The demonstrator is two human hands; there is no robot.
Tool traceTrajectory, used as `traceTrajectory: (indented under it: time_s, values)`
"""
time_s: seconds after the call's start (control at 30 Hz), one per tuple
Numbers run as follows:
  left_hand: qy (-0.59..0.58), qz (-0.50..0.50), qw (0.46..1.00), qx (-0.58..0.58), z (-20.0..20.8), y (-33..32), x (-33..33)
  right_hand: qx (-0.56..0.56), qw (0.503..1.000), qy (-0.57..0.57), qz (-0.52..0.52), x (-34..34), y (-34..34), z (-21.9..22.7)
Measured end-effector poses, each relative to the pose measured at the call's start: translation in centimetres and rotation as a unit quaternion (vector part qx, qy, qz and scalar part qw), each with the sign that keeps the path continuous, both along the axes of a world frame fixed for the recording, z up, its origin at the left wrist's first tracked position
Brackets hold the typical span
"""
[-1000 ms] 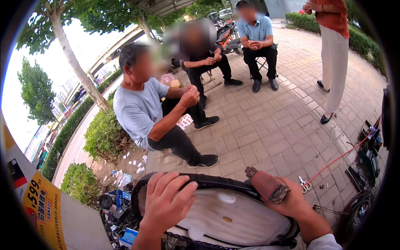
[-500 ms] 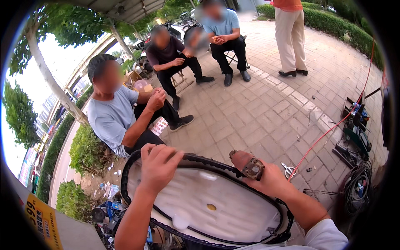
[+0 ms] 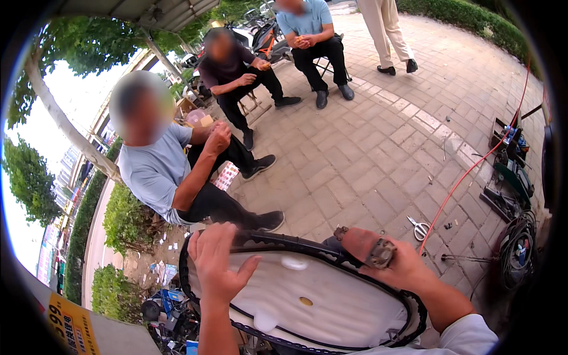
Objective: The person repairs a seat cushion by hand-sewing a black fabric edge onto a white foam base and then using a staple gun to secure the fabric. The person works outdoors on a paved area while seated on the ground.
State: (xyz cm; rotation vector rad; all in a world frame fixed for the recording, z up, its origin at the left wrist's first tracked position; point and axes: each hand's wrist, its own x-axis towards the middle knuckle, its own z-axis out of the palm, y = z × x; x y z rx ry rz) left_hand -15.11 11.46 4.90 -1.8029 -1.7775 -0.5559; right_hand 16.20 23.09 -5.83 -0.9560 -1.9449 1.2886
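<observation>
A long scooter seat [image 3: 346,302] lies underside up before me, with a pale base, a small yellowish oval at its middle and a black cover folded around the rim. My left hand [image 3: 220,266] is at the seat's left end, fingers raised and thumb spread, holding nothing. Whether its palm touches the rim is hidden. My right hand [image 3: 408,266] grips a worn reddish staple gun [image 3: 361,245]. The gun's nose points left, by the far rim of the seat. A red hose [image 3: 458,186] runs over the paving and passes out of sight behind my right hand.
Scissors [image 3: 418,228] lie on the paving beyond my right hand. A toolbox [image 3: 513,177] and coiled black cable [image 3: 513,254] are at the right. One seated person [image 3: 160,165] is close by at the left; two more sit farther back. Assorted parts [image 3: 168,313] lie at lower left.
My left hand has opened wider, its thumb now stretched out to the side. The seat and right hand with the staple gun appear slightly lower and farther right. The standing person's legs have shifted left.
</observation>
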Motion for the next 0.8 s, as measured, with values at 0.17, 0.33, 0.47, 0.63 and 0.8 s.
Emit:
traceTrajectory:
  time_s: [0.17, 0.33, 0.47, 0.63, 0.8]
  values:
    - [-0.095, 0.109, 0.987, -0.063, 5.1, -2.6, -5.5, 0.047, 0.975, -0.086, -0.201, 5.7, 0.8, -5.1]
    - [-0.240, 0.086, 0.951, -0.175, 5.1, -2.7, -7.6, -0.019, 0.889, -0.426, -0.167, 13.1, 1.5, -24.6]
    - [-0.163, 0.058, 0.969, -0.175, 4.8, -0.9, -7.0, -0.100, 0.788, -0.585, -0.167, 17.1, -1.7, -35.5]
    - [-0.129, 0.048, 0.982, -0.127, 4.1, -0.7, -6.4, -0.098, 0.788, -0.559, -0.237, 20.0, -4.9, -45.7]
    - [-0.212, 0.038, 0.967, -0.135, 3.8, -2.9, -7.2, -0.120, 0.951, -0.228, -0.171, 11.3, 5.6, -25.9]
